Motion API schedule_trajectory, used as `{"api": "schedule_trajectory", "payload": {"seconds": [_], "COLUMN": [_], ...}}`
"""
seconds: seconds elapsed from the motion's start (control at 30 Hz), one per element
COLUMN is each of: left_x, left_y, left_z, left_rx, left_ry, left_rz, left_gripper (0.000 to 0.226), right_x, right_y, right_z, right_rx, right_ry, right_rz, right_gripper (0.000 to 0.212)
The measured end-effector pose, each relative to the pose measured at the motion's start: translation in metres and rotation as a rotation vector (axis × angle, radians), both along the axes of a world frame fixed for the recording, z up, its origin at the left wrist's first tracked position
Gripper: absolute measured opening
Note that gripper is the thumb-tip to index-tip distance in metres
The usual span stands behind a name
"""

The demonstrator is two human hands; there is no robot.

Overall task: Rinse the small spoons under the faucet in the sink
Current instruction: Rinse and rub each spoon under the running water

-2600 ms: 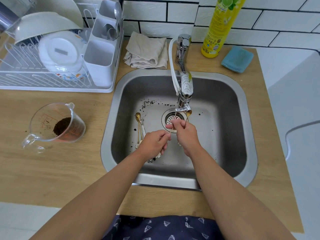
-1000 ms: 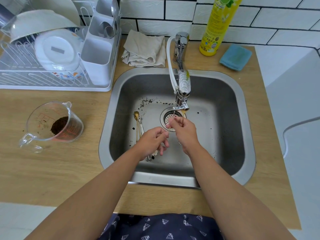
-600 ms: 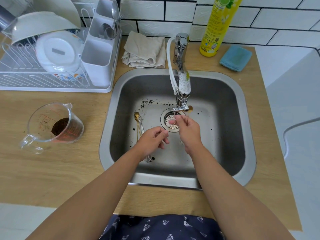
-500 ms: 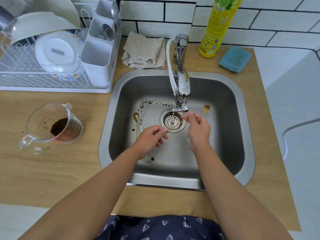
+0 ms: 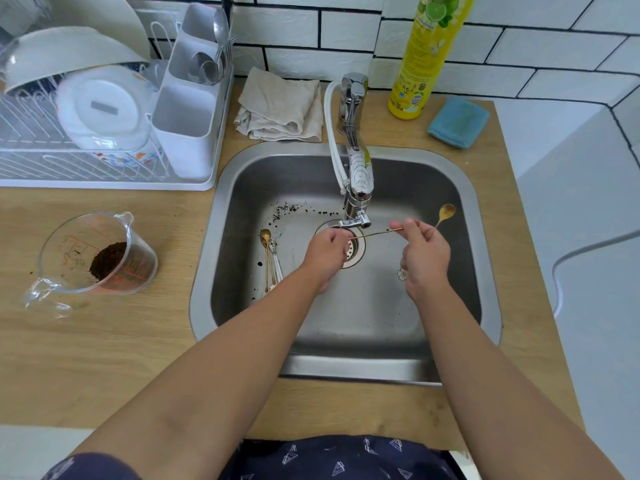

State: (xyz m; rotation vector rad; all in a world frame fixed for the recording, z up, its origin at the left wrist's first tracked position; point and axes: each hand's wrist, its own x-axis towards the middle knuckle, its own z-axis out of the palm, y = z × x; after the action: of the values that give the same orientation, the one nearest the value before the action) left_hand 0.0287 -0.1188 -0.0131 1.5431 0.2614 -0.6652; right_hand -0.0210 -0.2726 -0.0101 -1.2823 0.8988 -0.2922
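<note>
A thin gold spoon is held level over the steel sink, just in front of the faucet spout. My right hand pinches its handle near the bowl, which points right. My left hand is over the drain, and its fingertips pinch the handle's other end. Several more small spoons, gold and silver, lie together on the sink floor to the left. A small white flower shape shows beside my right palm; I cannot tell what it belongs to.
Dark coffee grounds dot the sink floor behind the drain. A measuring cup with grounds stands on the wooden counter at the left. A dish rack with a cutlery holder is at the back left. Folded cloth, yellow bottle and blue sponge stand behind the sink.
My right hand has moved right from under the spout, swinging the gold spoon's bowl out to the right. My left hand has risen to the handle's end over the drain.
</note>
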Motion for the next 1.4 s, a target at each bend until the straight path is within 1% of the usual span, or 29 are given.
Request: {"api": "schedule_trajectory", "payload": {"seconds": [0.03,0.13,0.17,0.2,0.27,0.3,0.37,0.4,0.47,0.5,0.57,0.63,0.67,0.73,0.8,0.87,0.97,1.03,1.2,1.23,1.3,1.37,1.4], "left_x": [0.001,0.006,0.007,0.006,0.004,0.002,-0.003,-0.004,-0.005,-0.006,-0.007,-0.009,-0.010,-0.014,-0.020,-0.024,-0.028,-0.031,-0.035,-0.035,-0.033,-0.032,-0.031], "left_y": [0.001,0.013,0.017,0.021,0.023,0.023,0.022,0.022,0.021,0.021,0.025,0.039,0.049,0.073,0.092,0.097,0.091,0.084,0.066,0.063,0.062,0.063,0.063], "left_z": [0.001,0.007,0.008,0.009,0.011,0.012,0.014,0.015,0.016,0.017,0.018,0.016,0.015,0.013,0.013,0.012,0.010,0.008,0.007,0.008,0.011,0.012,0.013], "left_rx": [-0.008,-0.130,-0.164,-0.195,-0.220,-0.190,-0.056,-0.006,-0.008,-0.055,-0.211,-0.342,-0.342,-0.223,-0.124,-0.141,-0.178,-0.157,-0.138,-0.136,-0.119,-0.094,-0.084], "left_ry": [0.035,0.222,0.239,0.227,0.140,0.075,-0.055,-0.102,-0.118,-0.076,0.071,0.206,0.239,0.266,0.302,0.306,0.257,0.240,0.199,0.184,0.164,0.156,0.153], "left_rz": [0.018,0.055,0.041,0.015,-0.073,-0.137,-0.258,-0.284,-0.272,-0.255,-0.201,-0.109,-0.095,-0.168,-0.242,-0.179,-0.009,0.042,0.136,0.135,0.121,0.110,0.109], "left_gripper": [0.020,0.014,0.014,0.016,0.018,0.019,0.023,0.025,0.027,0.025,0.023,0.028,0.031,0.033,0.031,0.026,0.023,0.021,0.011,0.007,0.003,0.006,0.007], "right_x": [-0.002,-0.006,-0.006,-0.006,-0.006,-0.005,-0.003,-0.003,-0.003,-0.003,-0.003,-0.002,-0.001,0.000,0.001,0.003,0.003,0.001,-0.006,-0.005,0.003,0.010,0.011], "right_y": [0.001,0.003,0.003,0.004,0.005,0.005,0.005,0.004,0.003,0.002,0.006,0.015,0.022,0.034,0.045,0.054,0.061,0.064,0.071,0.069,0.058,0.049,0.049], "right_z": [0.000,-0.002,-0.003,-0.004,-0.005,-0.006,-0.009,-0.009,-0.010,-0.010,-0.011,-0.012,-0.013,-0.014,-0.016,-0.015,-0.015,-0.015,-0.015,-0.012,-0.008,-0.009,-0.010], "right_rx": [0.017,0.063,0.070,0.077,0.100,0.118,0.159,0.177,0.200,0.210,0.225,0.229,0.232,0.256,0.283,0.248,0.233,0.242,0.201,0.181,0.168,0.219,0.234], "right_ry": [-0.010,-0.074,-0.084,-0.086,-0.061,-0.044,-0.023,-0.014,0.001,0.005,0.011,0.017,0.012,-0.017,-0.041,-0.002,0.054,0.040,0.101,0.107,0.100,0.085,0.086], "right_rz": [0.042,0.130,0.130,0.115,0.048,0.005,-0.073,-0.096,-0.108,-0.096,-0.034,0.059,0.101,0.151,0.190,0.247,0.284,0.333,0.522,0.531,0.444,0.325,0.317], "right_gripper": [0.016,0.017,0.017,0.017,0.025,0.030,0.035,0.035,0.032,0.029,0.024,0.022,0.022,0.019,0.015,0.012,0.023,0.019,0.024,0.023,0.019,0.018,0.018]}}
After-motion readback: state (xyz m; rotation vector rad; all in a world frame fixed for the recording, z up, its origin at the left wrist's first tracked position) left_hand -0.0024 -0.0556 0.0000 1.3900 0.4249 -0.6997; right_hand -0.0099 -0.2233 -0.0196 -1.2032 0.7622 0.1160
